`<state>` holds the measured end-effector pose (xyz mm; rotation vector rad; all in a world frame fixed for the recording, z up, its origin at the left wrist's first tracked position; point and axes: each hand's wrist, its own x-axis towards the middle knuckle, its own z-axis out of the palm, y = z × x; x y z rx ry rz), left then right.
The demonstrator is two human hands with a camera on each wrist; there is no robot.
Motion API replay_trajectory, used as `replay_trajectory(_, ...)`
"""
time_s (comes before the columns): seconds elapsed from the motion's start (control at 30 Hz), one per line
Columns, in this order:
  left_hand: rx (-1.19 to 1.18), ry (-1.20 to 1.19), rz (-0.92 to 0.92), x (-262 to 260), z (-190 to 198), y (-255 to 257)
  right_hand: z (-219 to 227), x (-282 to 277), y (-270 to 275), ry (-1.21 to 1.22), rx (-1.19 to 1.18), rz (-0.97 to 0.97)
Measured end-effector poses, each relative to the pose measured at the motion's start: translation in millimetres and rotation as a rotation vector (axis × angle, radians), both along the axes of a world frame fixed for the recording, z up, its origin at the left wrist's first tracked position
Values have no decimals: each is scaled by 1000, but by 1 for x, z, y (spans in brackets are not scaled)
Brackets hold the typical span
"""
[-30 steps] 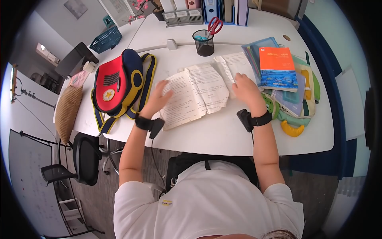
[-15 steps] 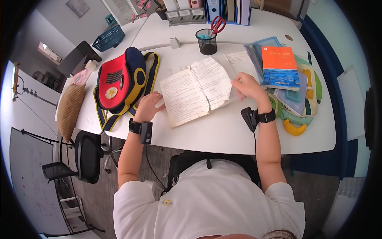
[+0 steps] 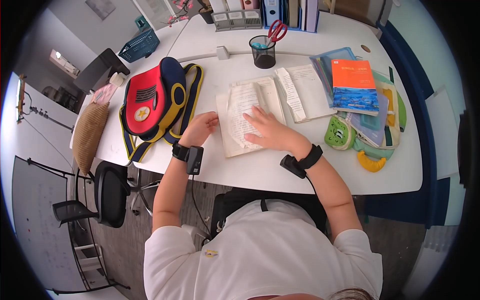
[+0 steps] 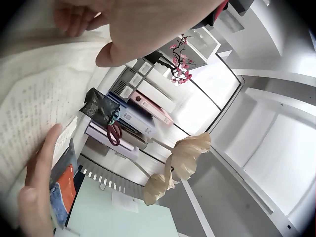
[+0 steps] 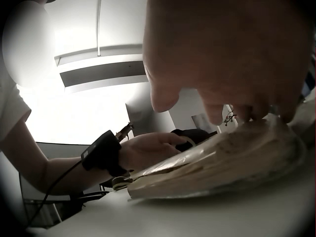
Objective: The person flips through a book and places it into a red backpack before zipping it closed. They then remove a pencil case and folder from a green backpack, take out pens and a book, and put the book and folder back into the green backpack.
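Note:
A worn, yellowed booklet (image 3: 274,102) with printed text lies on the white table, a creased page (image 3: 240,100) folded over its left part. My right hand (image 3: 272,132) rests on that page with fingers spread. In the right wrist view the fingertips (image 5: 215,116) reach down to the top of the paper stack. My left hand (image 3: 199,130) is beside the booklet's left edge, fingertips right at the paper. In the left wrist view its thumb (image 4: 106,55) is apart from the loosely bent fingers. A second booklet (image 3: 316,95) with a crumpled paper strip (image 3: 291,92) lies to the right.
A red and navy backpack (image 3: 142,100) lies on the left. At right are an orange and blue book (image 3: 354,87), clear folders and a green pouch (image 3: 340,133). Behind stand a mesh pen cup (image 3: 263,57) with red-handled scissors (image 3: 277,31) and a row of binders (image 3: 295,15).
The right hand has moved left across the booklet, and its right-hand page now lies folded over to the left. The left hand has moved slightly right and up. The second booklet shows more fully.

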<state>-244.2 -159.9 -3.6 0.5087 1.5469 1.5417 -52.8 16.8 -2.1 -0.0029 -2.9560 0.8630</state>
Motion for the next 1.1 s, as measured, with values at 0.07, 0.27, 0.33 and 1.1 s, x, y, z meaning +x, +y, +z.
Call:
replay_trajectory(0.07,-29,192,-98,1,1,-1,0,2,-4,52,5,-20)
replay_trajectory(0.27,-170,341,22,0,-14,10,-5,0,1,78,36,-42)
replay_trajectory(0.33,-218,596,125,9,-15,16,-9,0,1,72,45,-29)
replay_trajectory(1.1,-30,-14,80,-2,10,29,-18,-1,-7,-50,295,-40)
